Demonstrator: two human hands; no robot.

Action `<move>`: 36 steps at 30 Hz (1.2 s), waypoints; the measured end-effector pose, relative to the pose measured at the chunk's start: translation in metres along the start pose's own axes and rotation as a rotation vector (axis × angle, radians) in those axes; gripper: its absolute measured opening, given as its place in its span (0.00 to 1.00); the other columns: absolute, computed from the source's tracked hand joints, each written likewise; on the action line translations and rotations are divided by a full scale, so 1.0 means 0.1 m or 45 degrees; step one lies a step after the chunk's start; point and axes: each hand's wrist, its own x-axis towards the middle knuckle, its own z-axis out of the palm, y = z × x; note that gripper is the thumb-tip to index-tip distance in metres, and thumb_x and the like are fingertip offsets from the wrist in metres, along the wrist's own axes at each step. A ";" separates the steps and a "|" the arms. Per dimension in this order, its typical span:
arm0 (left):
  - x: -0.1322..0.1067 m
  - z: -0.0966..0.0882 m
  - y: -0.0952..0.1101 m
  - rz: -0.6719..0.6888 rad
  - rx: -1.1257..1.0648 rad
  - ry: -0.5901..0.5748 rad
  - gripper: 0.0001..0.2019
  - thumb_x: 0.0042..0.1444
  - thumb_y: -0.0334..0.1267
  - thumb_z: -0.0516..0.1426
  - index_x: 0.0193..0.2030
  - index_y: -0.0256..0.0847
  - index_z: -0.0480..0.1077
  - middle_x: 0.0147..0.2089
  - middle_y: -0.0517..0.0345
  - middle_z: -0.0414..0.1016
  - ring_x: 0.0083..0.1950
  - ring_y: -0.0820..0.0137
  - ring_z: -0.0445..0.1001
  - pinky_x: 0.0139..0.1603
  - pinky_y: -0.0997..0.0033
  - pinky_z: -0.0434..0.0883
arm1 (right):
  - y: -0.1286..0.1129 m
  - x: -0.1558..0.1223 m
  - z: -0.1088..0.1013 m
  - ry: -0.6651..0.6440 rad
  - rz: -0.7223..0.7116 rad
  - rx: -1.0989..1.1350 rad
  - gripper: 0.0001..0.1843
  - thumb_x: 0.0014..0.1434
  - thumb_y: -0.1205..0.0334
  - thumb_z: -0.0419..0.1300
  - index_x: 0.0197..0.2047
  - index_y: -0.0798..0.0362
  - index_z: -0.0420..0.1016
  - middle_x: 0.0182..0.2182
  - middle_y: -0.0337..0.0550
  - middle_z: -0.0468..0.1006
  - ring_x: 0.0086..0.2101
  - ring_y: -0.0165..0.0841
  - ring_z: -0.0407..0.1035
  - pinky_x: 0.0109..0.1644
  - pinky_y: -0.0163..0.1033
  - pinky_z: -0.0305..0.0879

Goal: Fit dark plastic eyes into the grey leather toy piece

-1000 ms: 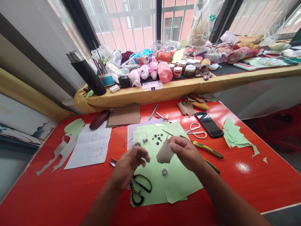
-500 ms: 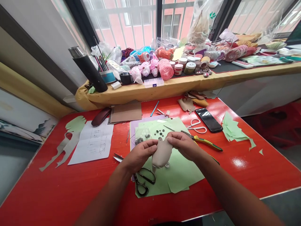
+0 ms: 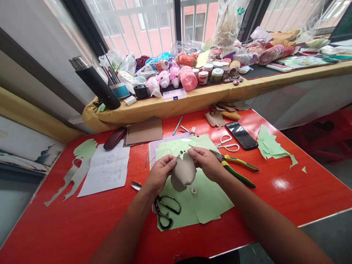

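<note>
Both hands hold up a beige leather piece over the green paper sheets on the red table. My left hand pinches its upper left edge. My right hand pinches its upper right edge. The piece hangs curved between them, above a small round metal snap lying on the green paper. Black scissors lie just below my left hand. A few small dark snaps show on the paper behind the hands.
Green-handled pliers, white scissors and a black phone lie to the right. Green paper scraps sit far right. White paper and cut-outs lie left. A cluttered windowsill holds jars, a black flask and craft items.
My left hand came in from open and took the leather piece's left edge. Both hands now hold it, turned so its broad curved face hangs downward. The view has shifted slightly.
</note>
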 end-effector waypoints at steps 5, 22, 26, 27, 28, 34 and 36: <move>0.02 -0.01 -0.08 0.065 -0.087 0.104 0.22 0.47 0.53 0.74 0.35 0.37 0.76 0.33 0.60 0.75 0.34 0.73 0.68 0.37 0.75 0.65 | 0.04 0.03 0.08 -0.014 -0.030 0.005 0.26 0.57 0.36 0.70 0.33 0.52 0.73 0.25 0.33 0.65 0.24 0.27 0.60 0.26 0.35 0.58; -0.10 -0.03 -0.27 -0.021 -0.093 -0.091 0.32 0.48 0.45 0.76 0.58 0.39 0.73 0.43 0.49 0.84 0.40 0.65 0.81 0.43 0.69 0.73 | 0.19 -0.10 0.06 0.081 0.038 0.228 0.23 0.56 0.42 0.73 0.36 0.54 0.76 0.23 0.34 0.70 0.20 0.26 0.61 0.18 0.32 0.53; -0.14 0.05 -0.20 0.066 -0.234 -0.078 0.27 0.50 0.43 0.75 0.55 0.40 0.75 0.46 0.50 0.84 0.39 0.66 0.80 0.42 0.69 0.75 | 0.21 -0.11 0.09 -0.016 0.031 0.306 0.23 0.59 0.42 0.71 0.40 0.55 0.78 0.25 0.37 0.73 0.21 0.27 0.64 0.21 0.33 0.59; -0.15 0.06 -0.19 0.091 -0.253 -0.069 0.26 0.51 0.43 0.75 0.55 0.40 0.76 0.47 0.51 0.83 0.39 0.67 0.80 0.41 0.69 0.75 | 0.21 -0.11 0.10 -0.040 0.029 0.333 0.24 0.59 0.41 0.70 0.40 0.56 0.79 0.26 0.38 0.74 0.22 0.28 0.66 0.22 0.33 0.61; -0.16 0.07 -0.17 0.115 -0.260 -0.053 0.26 0.51 0.43 0.75 0.55 0.40 0.76 0.47 0.51 0.83 0.39 0.68 0.79 0.40 0.69 0.75 | 0.22 -0.12 0.11 -0.067 0.028 0.357 0.25 0.60 0.39 0.70 0.40 0.56 0.79 0.27 0.40 0.75 0.23 0.29 0.66 0.24 0.34 0.62; -0.15 0.03 -0.12 0.260 -0.275 0.115 0.29 0.48 0.44 0.76 0.55 0.42 0.74 0.41 0.56 0.82 0.36 0.70 0.78 0.37 0.72 0.73 | 0.24 -0.17 0.18 -0.291 0.016 0.482 0.30 0.62 0.34 0.66 0.44 0.56 0.80 0.35 0.47 0.78 0.30 0.32 0.69 0.28 0.35 0.63; -0.13 0.02 -0.14 0.303 -0.265 0.154 0.29 0.48 0.44 0.76 0.55 0.42 0.74 0.42 0.57 0.82 0.38 0.70 0.78 0.40 0.73 0.73 | 0.23 -0.19 0.20 -0.306 -0.010 0.494 0.27 0.60 0.38 0.70 0.43 0.57 0.80 0.34 0.45 0.77 0.29 0.31 0.67 0.29 0.35 0.61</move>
